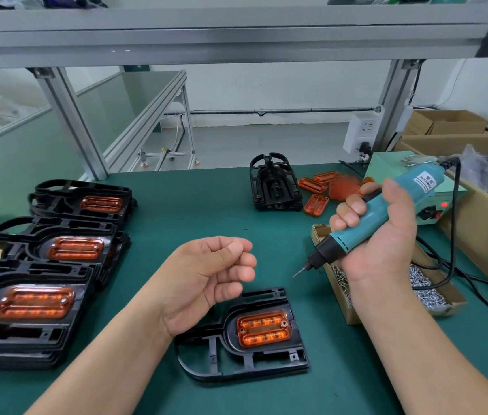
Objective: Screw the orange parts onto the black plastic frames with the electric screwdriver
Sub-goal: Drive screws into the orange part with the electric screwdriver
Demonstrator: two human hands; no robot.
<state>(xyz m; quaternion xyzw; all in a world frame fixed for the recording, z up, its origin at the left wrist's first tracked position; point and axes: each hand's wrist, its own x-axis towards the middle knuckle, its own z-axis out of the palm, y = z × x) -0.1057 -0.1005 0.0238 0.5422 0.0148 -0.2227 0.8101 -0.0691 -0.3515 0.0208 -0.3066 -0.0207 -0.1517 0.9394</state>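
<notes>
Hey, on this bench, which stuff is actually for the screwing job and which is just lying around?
For the job: electric screwdriver in the right hand, black frame up front, its orange part, box of screws, loose orange parts, spare frames.
Lying about: cardboard boxes, socket strip, aluminium shelf.

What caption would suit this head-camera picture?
Right hand grips a teal electric screwdriver near a black plastic frame holding an orange part; left hand hovers, loosely curled.

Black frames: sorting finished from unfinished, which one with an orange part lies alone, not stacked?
The frame nearest the person, by the left hand; the other three fitted ones top stacks at the left.
</notes>
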